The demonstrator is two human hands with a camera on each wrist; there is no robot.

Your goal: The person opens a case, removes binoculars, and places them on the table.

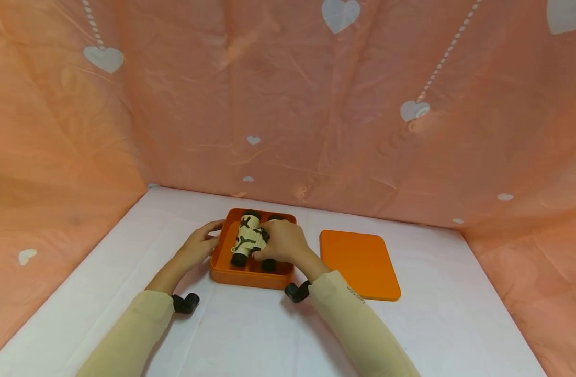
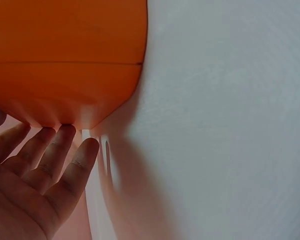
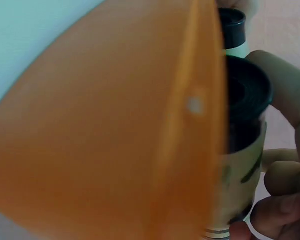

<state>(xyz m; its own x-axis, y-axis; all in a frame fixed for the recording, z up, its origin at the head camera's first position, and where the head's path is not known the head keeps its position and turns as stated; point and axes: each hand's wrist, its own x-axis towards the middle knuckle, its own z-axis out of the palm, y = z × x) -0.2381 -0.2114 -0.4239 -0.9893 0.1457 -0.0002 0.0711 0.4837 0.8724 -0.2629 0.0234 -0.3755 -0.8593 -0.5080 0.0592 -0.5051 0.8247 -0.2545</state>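
A pair of toy binoculars (image 1: 244,238), cream with dark camouflage patches and black ends, is at an orange box (image 1: 252,278), tilted a little over its inside. My right hand (image 1: 284,242) grips the binoculars from above, around the right barrel, which it partly hides. In the right wrist view, the thumb and curled fingers lie about the barrel (image 3: 242,175), beside the box wall (image 3: 115,125). At the box's left side is my left hand (image 1: 198,247). The left wrist view shows its extended fingers (image 2: 52,150) touching the box's outer wall (image 2: 70,90).
A flat orange lid (image 1: 358,264) lies on the white tabletop (image 1: 250,330), right of the box. Pink-orange cloth (image 1: 288,104) with white hearts hangs behind and at both sides. Black wrist cameras (image 1: 186,303) sit at both cuffs.
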